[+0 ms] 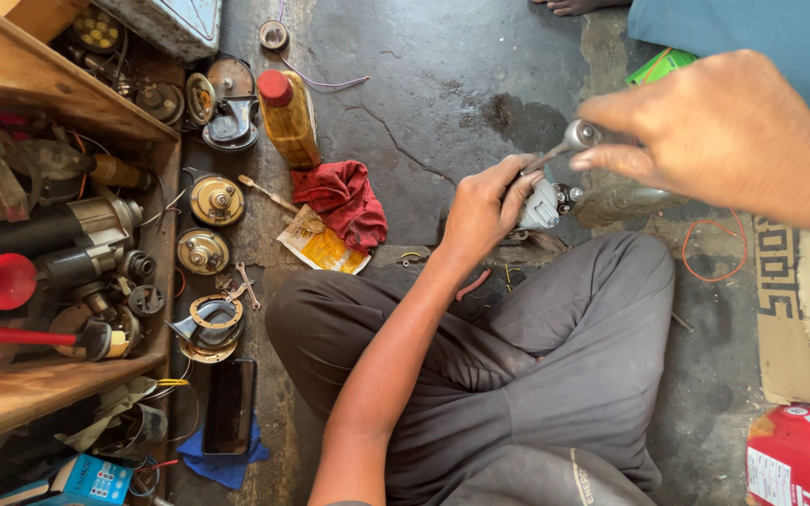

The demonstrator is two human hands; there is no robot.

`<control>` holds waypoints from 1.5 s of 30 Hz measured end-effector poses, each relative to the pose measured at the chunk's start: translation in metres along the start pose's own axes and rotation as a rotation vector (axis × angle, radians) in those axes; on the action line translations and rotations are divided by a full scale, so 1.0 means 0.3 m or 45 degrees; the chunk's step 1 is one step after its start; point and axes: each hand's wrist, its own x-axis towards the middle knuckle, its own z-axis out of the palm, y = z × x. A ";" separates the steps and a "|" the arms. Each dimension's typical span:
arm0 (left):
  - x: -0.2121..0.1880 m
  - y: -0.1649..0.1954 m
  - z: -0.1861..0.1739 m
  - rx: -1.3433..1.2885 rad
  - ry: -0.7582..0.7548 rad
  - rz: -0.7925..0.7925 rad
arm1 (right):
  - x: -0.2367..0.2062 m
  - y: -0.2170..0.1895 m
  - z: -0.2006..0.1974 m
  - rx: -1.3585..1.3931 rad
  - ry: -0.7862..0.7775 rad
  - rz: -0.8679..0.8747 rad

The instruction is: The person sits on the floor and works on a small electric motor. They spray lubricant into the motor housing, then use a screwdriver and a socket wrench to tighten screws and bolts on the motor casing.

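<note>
Head view: left hand [482, 208] closes around a small grey metal part [544, 205] above the knee, while right hand [705, 126] pinches a silver ratchet tool [569, 141] set on it.

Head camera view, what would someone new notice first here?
Most likely the two hands at centre right: the left hand grips a small grey metal part above the cracked floor, while the right hand holds a shiny tool against it. Next, the amber bottle with a red cap and the red rag beside it, then the wooden shelf at left, crammed with motor parts and a red funnel.
</note>
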 end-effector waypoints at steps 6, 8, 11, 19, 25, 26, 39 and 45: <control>-0.009 -0.012 0.010 -0.211 0.033 -0.080 | -0.013 -0.010 0.000 0.203 0.375 -0.182; -0.009 -0.010 0.016 -0.227 0.051 -0.112 | -0.015 -0.009 0.006 0.242 0.614 -0.314; -0.015 0.001 0.026 -0.255 0.098 -0.146 | -0.007 -0.015 0.020 0.165 0.435 -0.191; -0.045 0.027 0.054 -0.205 0.382 -0.179 | -0.029 -0.042 0.054 0.084 0.071 0.070; -0.052 0.011 0.066 -0.146 0.362 -0.024 | -0.012 0.011 0.037 0.084 0.617 -0.457; -0.052 0.007 0.068 -0.149 0.366 -0.021 | -0.008 0.015 0.038 0.059 0.502 -0.384; -0.046 -0.018 0.073 -0.175 0.324 -0.079 | -0.009 -0.009 0.036 0.025 0.017 0.017; -0.050 -0.032 0.081 -0.163 0.342 -0.025 | -0.022 -0.042 0.000 0.331 0.482 -0.193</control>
